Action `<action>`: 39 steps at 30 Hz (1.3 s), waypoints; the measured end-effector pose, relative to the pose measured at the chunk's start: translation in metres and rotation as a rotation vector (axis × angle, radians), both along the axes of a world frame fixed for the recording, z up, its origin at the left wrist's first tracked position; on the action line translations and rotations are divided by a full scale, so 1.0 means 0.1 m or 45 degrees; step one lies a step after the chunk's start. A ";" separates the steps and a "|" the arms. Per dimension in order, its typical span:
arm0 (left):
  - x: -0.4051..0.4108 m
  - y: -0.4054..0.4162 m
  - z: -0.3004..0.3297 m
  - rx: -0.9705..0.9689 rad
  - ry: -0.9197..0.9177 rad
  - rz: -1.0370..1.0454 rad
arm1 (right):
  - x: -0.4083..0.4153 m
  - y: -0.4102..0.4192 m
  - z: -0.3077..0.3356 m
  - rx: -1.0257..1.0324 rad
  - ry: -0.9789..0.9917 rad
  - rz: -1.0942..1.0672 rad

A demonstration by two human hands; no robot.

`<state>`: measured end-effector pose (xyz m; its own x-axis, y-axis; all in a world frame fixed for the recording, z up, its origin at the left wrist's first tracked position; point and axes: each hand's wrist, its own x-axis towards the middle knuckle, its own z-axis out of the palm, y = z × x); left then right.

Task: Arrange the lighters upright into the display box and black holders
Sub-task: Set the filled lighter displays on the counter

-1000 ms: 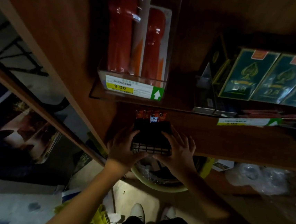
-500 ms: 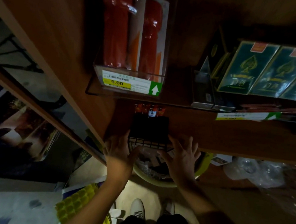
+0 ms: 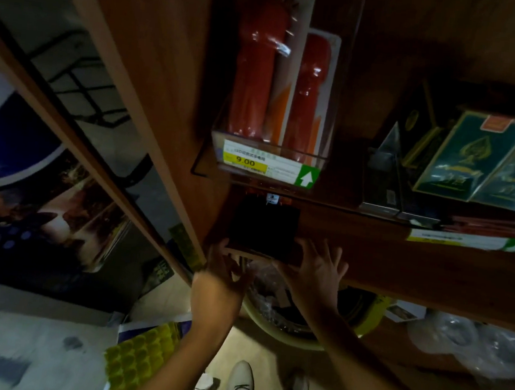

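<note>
A black holder [image 3: 262, 225] sits on the dark wooden shelf [image 3: 400, 265], pushed back under the shelf above. Lighter tops [image 3: 272, 198] with a small label just show at its far edge; the rest of the lighters is hidden. My left hand [image 3: 222, 273] is at the holder's near left corner, fingers loosely spread below the shelf edge. My right hand [image 3: 316, 271] is at the near right corner, its fingers straight and fanned out on the shelf edge. Neither hand grips anything.
Above the holder stands a clear bin [image 3: 269, 152] of red packaged items with a 9.00 price tag. Dark green card boxes [image 3: 479, 159] fill the upper right. Below the shelf are a yellow-green basin [image 3: 315, 329], plastic bags [image 3: 468, 344] and a wooden side panel [image 3: 125, 113].
The black holder has slid further back on the shelf, so less of the lighters shows. Both hands have come off its sides and opened, fingers now spread at its near corners.
</note>
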<state>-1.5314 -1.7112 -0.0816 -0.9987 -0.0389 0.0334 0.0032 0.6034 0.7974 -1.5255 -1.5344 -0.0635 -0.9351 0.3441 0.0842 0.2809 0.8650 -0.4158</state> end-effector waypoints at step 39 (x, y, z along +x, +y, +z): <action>3.09 4.28 0.35 -1.058 0.450 -1.966 | 5.20 3.04 0.30 0.160 -0.404 -0.882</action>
<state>-1.2227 -1.2835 -0.0464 -0.0520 0.9680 -0.2454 0.9841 0.0914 0.1521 -1.0055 -1.2306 -0.0340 -0.4958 0.8652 -0.0748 0.8646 0.4838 -0.1355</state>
